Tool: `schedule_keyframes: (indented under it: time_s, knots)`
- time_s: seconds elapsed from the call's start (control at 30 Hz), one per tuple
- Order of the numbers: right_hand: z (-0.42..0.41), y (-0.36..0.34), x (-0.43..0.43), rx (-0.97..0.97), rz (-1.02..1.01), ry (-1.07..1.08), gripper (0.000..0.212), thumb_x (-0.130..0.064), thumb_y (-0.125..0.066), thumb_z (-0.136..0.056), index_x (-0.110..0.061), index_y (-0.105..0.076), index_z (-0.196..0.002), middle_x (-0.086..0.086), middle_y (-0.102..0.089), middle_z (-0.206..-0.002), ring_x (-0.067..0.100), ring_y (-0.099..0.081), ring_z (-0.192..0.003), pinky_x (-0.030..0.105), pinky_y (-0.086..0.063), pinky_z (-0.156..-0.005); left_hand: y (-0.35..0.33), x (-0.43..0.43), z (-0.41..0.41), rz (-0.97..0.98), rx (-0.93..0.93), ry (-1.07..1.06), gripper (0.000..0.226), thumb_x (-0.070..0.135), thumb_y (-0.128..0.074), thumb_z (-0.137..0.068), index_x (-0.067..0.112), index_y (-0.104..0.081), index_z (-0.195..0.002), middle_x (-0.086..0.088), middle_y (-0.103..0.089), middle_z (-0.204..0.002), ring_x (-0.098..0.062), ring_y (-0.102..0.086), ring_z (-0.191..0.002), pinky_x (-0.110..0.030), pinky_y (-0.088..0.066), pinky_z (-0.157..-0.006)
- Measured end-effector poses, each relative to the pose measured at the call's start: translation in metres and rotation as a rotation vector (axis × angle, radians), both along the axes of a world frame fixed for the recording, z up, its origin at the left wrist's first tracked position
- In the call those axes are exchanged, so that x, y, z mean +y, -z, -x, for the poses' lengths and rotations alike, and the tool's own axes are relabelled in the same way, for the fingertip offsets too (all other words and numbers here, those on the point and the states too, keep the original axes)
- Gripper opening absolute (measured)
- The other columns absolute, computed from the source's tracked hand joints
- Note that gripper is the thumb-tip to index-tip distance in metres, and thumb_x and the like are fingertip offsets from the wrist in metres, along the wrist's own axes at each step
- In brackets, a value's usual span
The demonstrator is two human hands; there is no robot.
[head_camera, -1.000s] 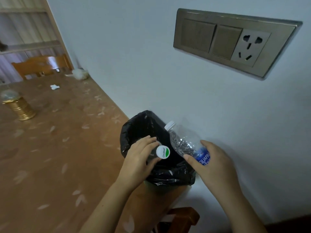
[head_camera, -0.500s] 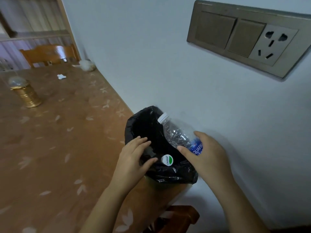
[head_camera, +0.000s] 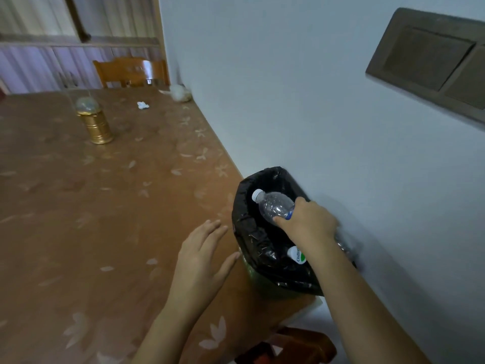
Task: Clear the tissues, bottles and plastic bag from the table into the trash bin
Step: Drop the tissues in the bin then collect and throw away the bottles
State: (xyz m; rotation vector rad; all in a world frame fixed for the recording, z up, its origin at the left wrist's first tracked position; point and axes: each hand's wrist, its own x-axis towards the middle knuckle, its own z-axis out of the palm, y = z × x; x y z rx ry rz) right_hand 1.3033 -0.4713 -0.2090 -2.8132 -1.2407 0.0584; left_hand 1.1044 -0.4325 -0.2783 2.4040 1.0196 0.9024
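The clear crumpled plastic water bottle with a white cap point(head_camera: 274, 206) should be lowered cap-first well inside the black-lined trash bin point(head_camera: 252, 232) before it is let go, so that it cannot bounce off the rim. It is held by the right hand point(head_camera: 311, 224), whose fingers point(head_camera: 282, 221) are wrapped round its blue-labelled lower end, above the bin's mouth. The left hand point(head_camera: 202, 256) hovers empty over the brown desk point(head_camera: 91, 206), fingers spread wide. A white-capped bottle with a green logo point(head_camera: 298, 255) lies in the bin (partly hidden). A small white tissue point(head_camera: 143, 105) waits far off.
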Motion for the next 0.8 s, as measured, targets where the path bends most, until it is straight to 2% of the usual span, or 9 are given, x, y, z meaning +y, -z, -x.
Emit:
schedule_keyframes:
  time_s: [0.1,0.17,0.3,0.43,0.57,0.67,0.8]
  knots:
    - [0.0,0.006,0.006,0.006,-0.002,-0.03,0.041,-0.05,-0.057,-0.08,-0.014,-0.048,-0.096,0.008,-0.061,-0.102,0.028,-0.057,-0.092,0.033,-0.043,-0.072,0.0,-0.002,0.006,-0.015,0.015,-0.018,0.051,0.043,-0.058,-0.078,0.013,-0.057,-0.12,-0.004,-0.058,-0.125,-0.022,-0.047,-0.122,-0.042,-0.039,-0.1]
    - [0.002,0.007,0.007,0.013,-0.015,-0.057,0.04,-0.049,-0.057,-0.081,-0.013,-0.049,-0.098,0.009,-0.061,-0.102,0.027,-0.057,-0.092,0.033,-0.044,-0.07,-0.001,-0.003,0.009,-0.014,0.018,-0.027,0.051,0.043,-0.058,-0.078,0.013,-0.057,-0.12,-0.005,-0.058,-0.124,-0.023,-0.048,-0.122,-0.045,-0.041,-0.1]
    - [0.007,0.006,0.005,-0.009,-0.043,-0.094,0.051,-0.051,-0.054,-0.084,-0.012,-0.049,-0.116,0.009,-0.06,-0.109,0.027,-0.056,-0.098,0.037,-0.048,-0.076,-0.002,-0.004,0.011,-0.021,0.004,-0.021,0.053,0.048,-0.049,-0.08,0.013,-0.058,-0.119,-0.005,-0.059,-0.124,-0.024,-0.049,-0.12,-0.041,-0.038,-0.1]
    - [0.014,0.004,-0.003,-0.021,-0.089,-0.116,0.051,-0.051,-0.052,-0.085,-0.012,-0.051,-0.118,0.008,-0.06,-0.11,0.026,-0.055,-0.099,0.039,-0.047,-0.082,-0.004,-0.004,0.011,-0.053,0.011,-0.012,0.05,0.042,-0.059,-0.078,0.011,-0.059,-0.117,-0.006,-0.06,-0.122,-0.023,-0.05,-0.119,-0.039,-0.035,-0.099]
    - [0.02,0.002,-0.019,-0.035,-0.174,-0.132,0.048,-0.047,-0.053,-0.086,-0.011,-0.053,-0.119,0.01,-0.061,-0.111,0.028,-0.055,-0.1,0.043,-0.044,-0.088,-0.011,-0.007,0.009,-0.083,0.025,0.011,0.052,0.046,-0.047,-0.081,0.011,-0.059,-0.117,-0.007,-0.06,-0.122,-0.024,-0.051,-0.119,-0.038,-0.034,-0.099]
    - [0.028,0.003,-0.035,-0.056,-0.3,-0.157,0.046,-0.039,-0.059,-0.084,-0.007,-0.056,-0.118,0.013,-0.064,-0.106,0.031,-0.057,-0.095,0.045,-0.046,-0.084,-0.014,-0.01,0.007,-0.103,0.057,0.028,0.051,0.045,-0.045,-0.082,0.011,-0.058,-0.118,-0.008,-0.061,-0.121,-0.026,-0.051,-0.119,-0.044,-0.038,-0.099]
    - [0.042,0.01,-0.059,-0.093,-0.421,-0.188,0.041,-0.027,-0.071,-0.076,-0.003,-0.062,-0.108,0.017,-0.068,-0.098,0.035,-0.062,-0.088,0.053,-0.05,-0.079,-0.015,-0.016,0.007,-0.118,0.098,0.056,0.049,0.044,-0.044,-0.083,0.01,-0.059,-0.117,-0.009,-0.061,-0.121,-0.029,-0.051,-0.12,-0.054,-0.045,-0.092]
